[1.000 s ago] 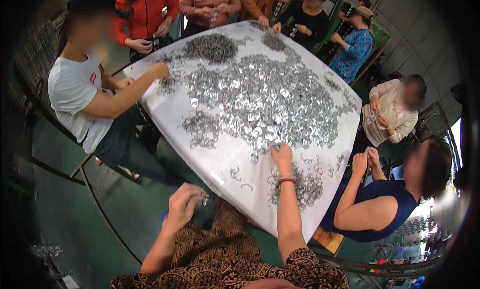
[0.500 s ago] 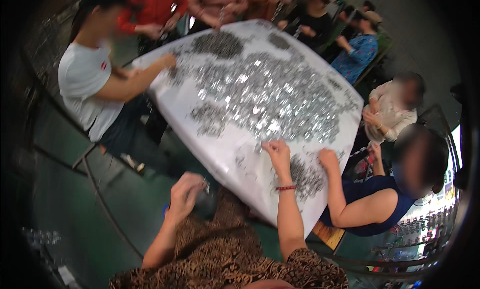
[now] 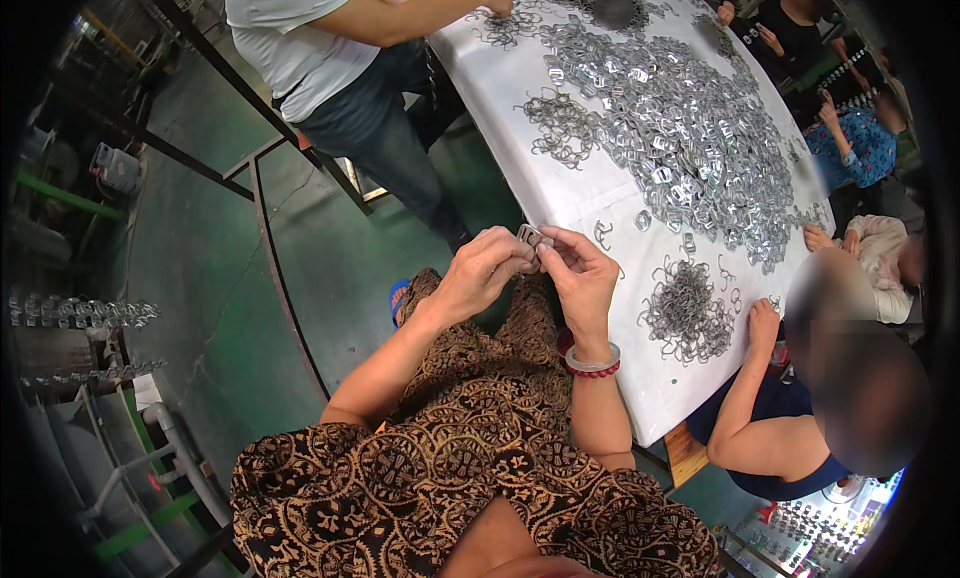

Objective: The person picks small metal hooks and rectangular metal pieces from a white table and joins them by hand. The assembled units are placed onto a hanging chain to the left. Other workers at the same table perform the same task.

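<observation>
Just off the table's near edge, both my hands meet around a small slotted metal buckle (image 3: 531,237). My right hand (image 3: 583,278) pinches it between thumb and forefinger. From the other side, the closed fingertips of my left hand (image 3: 484,270) press against it; whether they also hold a thin wire piece is hidden. Beside my right hand, a heap of bent wire hooks (image 3: 688,313) lies on the white-covered table (image 3: 610,206). Farther back spreads a large pile of shiny metal buckles (image 3: 680,148).
Another wire hook heap (image 3: 562,128) lies near the table's left edge. A person in a white shirt (image 3: 300,38) reaches over the far left corner. At right, a co-worker's arm (image 3: 745,378) rests on the table. Metal rails (image 3: 275,248) stand at left.
My right hand has drawn back from the buckle pile toward my body. My left hand has moved right, and the two now meet at a buckle. The view has shifted.
</observation>
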`<state>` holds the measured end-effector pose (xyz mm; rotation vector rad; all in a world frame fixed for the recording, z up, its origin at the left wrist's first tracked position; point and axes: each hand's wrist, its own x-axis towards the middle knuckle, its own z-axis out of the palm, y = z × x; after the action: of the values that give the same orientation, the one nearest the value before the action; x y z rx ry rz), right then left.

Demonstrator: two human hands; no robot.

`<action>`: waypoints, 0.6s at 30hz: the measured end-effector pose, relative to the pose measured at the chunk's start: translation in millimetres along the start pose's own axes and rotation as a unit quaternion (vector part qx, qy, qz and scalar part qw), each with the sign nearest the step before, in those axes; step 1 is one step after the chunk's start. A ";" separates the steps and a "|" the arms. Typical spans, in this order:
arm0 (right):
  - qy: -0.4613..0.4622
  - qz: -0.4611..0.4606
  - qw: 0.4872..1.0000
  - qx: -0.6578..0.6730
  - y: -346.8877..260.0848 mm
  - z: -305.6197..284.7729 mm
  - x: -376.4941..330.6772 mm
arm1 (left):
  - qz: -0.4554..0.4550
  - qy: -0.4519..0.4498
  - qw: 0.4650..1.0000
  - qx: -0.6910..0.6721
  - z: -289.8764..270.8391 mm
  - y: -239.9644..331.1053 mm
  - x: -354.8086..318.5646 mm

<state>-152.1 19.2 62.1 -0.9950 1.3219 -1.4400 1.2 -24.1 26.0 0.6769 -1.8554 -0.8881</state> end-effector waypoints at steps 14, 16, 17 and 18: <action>-0.034 0.017 0.998 0.057 17.0 -19.3 5.4 | -0.115 0.073 0.989 -0.056 0.8 -42.3 5.9; -0.045 0.025 0.996 0.066 21.5 -21.1 5.0 | -0.151 0.085 0.985 -0.022 -0.1 -68.7 36.2; -0.053 0.027 0.995 0.079 23.4 -21.9 4.8 | -0.093 0.078 0.991 0.056 -0.9 -86.1 57.2; -0.058 0.042 0.995 0.064 24.9 -23.1 4.5 | -0.063 0.038 0.993 0.097 1.0 -103.3 77.2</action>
<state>-172.9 20.6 35.0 -0.9133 1.1584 -1.3644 -23.1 -142.7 -18.3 0.9440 -1.8607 -0.7568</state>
